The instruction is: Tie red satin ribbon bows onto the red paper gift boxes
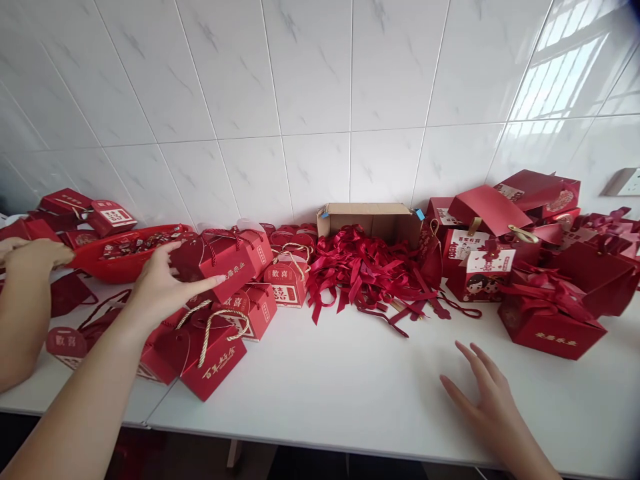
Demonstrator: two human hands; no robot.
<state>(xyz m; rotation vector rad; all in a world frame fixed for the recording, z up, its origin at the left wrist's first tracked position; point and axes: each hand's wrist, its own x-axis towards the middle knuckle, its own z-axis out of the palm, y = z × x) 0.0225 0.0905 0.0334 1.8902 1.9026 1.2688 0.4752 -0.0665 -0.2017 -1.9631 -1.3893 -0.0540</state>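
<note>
While my left grip point(157, 287) spreads thumb and fingers at a box point(243, 263), I cannot tell whether it closes on it. My right grip point(484, 395) is released, fingers apart over the tabletop point(320, 407). The box sits left of the ribbons point(360, 273), packed among more boxes point(215, 373), probably to save room. The ribbons heap loosely before a carton point(367, 213), perhaps so strands pull free easily.

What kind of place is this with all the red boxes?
Probably a little workroom for packing gifts. There's a long white table, lots of red boxes with handles, and a heap of red ribbons spilling from a cardboard box.
</note>
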